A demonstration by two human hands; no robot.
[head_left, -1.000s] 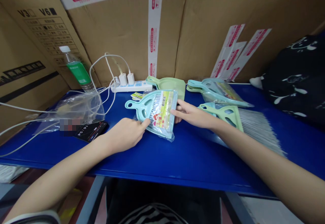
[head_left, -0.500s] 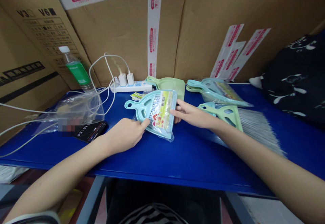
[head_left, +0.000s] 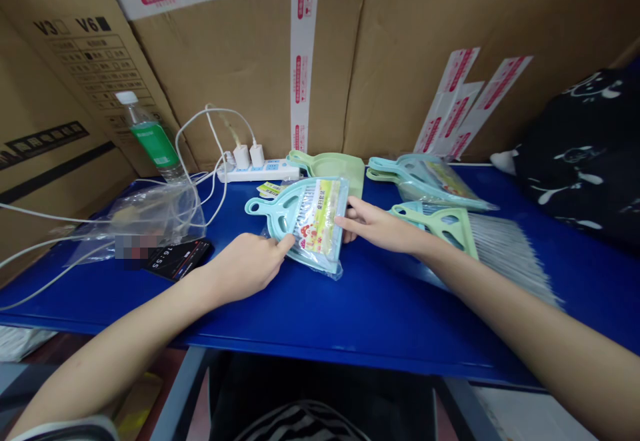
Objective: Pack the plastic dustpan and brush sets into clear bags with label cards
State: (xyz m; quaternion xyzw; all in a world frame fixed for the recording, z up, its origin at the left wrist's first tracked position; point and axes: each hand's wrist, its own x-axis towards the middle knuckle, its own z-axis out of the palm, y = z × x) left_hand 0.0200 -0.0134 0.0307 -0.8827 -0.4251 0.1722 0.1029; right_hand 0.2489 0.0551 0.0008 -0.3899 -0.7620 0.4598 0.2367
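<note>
A light blue dustpan set in a clear plastic bag (head_left: 306, 223) lies on the blue table (head_left: 350, 307) in front of me. My left hand (head_left: 245, 264) is curled, its thumb and forefinger pinching the bag's near left edge. My right hand (head_left: 377, 225) grips the bag's right edge, fingers closed on the plastic. A bare green dustpan (head_left: 333, 164) lies just behind the bag.
Another bagged blue set (head_left: 430, 181) and a green brush with grey bristles (head_left: 480, 241) lie to the right. A power strip (head_left: 257, 171), cables, a bottle (head_left: 150, 137), a clear bag (head_left: 145, 217) and a phone (head_left: 177, 257) sit left. Cardboard boxes wall the back. Black fabric (head_left: 585, 154) far right.
</note>
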